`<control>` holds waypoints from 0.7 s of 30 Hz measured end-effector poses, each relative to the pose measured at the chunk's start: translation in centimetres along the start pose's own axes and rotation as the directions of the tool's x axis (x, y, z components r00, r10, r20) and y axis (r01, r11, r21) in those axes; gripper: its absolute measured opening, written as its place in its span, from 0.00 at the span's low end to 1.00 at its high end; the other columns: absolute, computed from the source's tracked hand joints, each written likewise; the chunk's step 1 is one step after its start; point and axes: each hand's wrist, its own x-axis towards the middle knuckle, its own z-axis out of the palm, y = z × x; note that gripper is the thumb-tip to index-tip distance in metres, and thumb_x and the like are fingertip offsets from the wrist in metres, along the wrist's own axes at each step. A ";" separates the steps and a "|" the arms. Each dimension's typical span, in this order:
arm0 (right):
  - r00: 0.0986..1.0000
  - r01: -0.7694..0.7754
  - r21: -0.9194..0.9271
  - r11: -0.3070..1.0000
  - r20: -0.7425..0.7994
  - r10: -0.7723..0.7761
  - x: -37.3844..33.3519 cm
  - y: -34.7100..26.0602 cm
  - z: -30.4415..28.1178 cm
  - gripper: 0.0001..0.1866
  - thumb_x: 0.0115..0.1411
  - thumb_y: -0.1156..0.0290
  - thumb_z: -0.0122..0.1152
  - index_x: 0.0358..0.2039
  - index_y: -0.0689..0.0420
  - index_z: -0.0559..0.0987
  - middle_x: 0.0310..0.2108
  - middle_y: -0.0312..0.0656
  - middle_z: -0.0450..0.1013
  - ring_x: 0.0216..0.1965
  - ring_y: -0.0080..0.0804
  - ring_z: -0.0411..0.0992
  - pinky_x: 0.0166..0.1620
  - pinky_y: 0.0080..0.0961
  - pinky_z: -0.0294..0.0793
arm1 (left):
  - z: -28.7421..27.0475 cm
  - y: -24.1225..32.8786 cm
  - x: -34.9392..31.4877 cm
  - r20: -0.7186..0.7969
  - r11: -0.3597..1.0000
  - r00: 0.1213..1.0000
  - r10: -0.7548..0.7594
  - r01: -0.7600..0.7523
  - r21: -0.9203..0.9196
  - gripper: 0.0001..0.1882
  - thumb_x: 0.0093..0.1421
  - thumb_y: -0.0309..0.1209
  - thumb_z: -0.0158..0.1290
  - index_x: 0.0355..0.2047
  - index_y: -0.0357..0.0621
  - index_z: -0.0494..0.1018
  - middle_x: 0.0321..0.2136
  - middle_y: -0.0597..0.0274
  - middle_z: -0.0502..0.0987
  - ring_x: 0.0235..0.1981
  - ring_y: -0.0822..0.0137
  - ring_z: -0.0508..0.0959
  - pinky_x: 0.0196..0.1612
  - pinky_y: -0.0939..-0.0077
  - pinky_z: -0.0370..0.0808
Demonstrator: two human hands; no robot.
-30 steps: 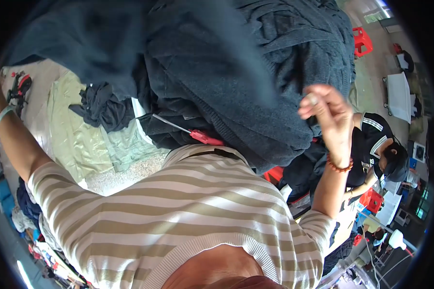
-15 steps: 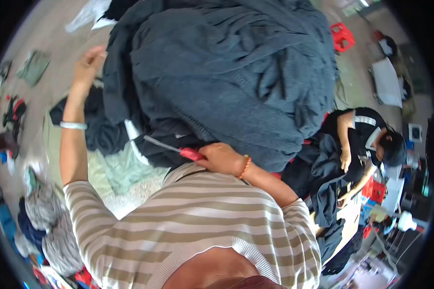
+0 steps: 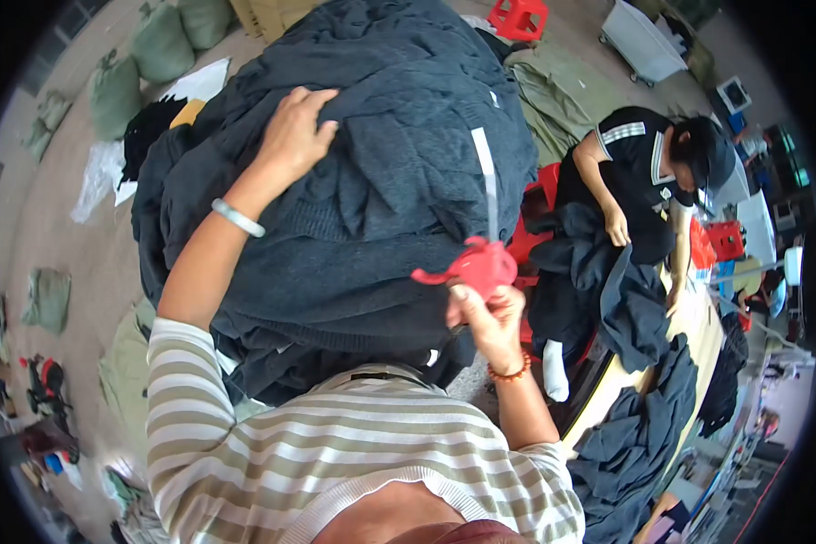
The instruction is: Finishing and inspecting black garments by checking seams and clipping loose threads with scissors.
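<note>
A large heap of dark grey knitted garments rises in front of me. Over its left part lies my left hand, fingers apart and nothing in them; I cannot tell whether it presses on the cloth. At the heap's right front, my right hand is closed on red-handled scissors. Their long pale blade points away from me, over the garments. The red loops stick out above my thumb, partly blurred, and my fingers hide the lower handle.
On the right a co-worker in a black top handles dark garments beside a pale tabletop. A red stool and a white wheeled bin stand farther back. Stuffed green sacks line the far left.
My left hand has come from beside the heap onto its left part. My right hand has moved from my waist to the right and forward, turning the scissors' blade from leftward to away from me.
</note>
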 end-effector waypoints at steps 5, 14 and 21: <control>0.987 0.008 -0.061 0.998 -0.161 -0.018 0.5 -1.2 -4.4 0.15 0.67 0.70 0.59 0.52 0.64 0.78 0.30 0.40 0.81 0.21 0.13 0.68 0.26 0.11 0.67 | -3.0 -2.0 -0.8 0.102 0.927 0.992 -0.079 0.110 -0.359 0.12 0.61 0.21 0.52 0.45 0.32 0.73 0.41 0.59 0.77 0.45 0.67 0.77 0.54 0.77 0.69; 0.979 -0.119 -0.182 0.976 -0.187 0.084 4.7 -1.6 -6.3 0.16 0.68 0.66 0.61 0.51 0.62 0.79 0.28 0.33 0.78 0.20 0.11 0.64 0.24 0.12 0.64 | -16.1 1.2 -12.1 0.606 0.731 0.795 -0.038 0.436 -0.525 0.14 0.50 0.30 0.54 0.33 0.33 0.69 0.31 0.64 0.67 0.36 0.73 0.69 0.42 0.78 0.67; 0.947 0.227 -0.865 0.448 0.089 -0.309 7.3 -2.6 -3.8 0.16 0.67 0.64 0.62 0.32 0.65 0.72 0.27 0.45 0.64 0.29 0.38 0.68 0.33 0.31 0.69 | -12.2 6.9 -16.2 0.550 0.974 0.821 -0.152 0.218 -0.055 0.23 0.53 0.36 0.67 0.44 0.36 0.75 0.38 0.50 0.76 0.40 0.52 0.78 0.45 0.65 0.75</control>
